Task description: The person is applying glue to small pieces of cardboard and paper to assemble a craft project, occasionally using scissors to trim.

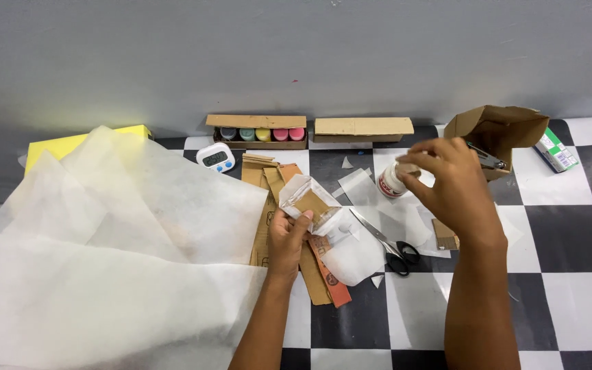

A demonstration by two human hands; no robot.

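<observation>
**2 hands, a wrapped card piece and a glue bottle**

The left hand (288,236) pinches a cardboard piece wrapped in white tissue (310,202), lifted above the strewn cardboard strips (268,179) at the table's middle. The right hand (455,186) closes its fingers around a small white bottle (390,182), hiding its top. Scissors (386,241) lie between the 2 arms. Big tissue sheets (104,260) cover the table's left side.
</observation>
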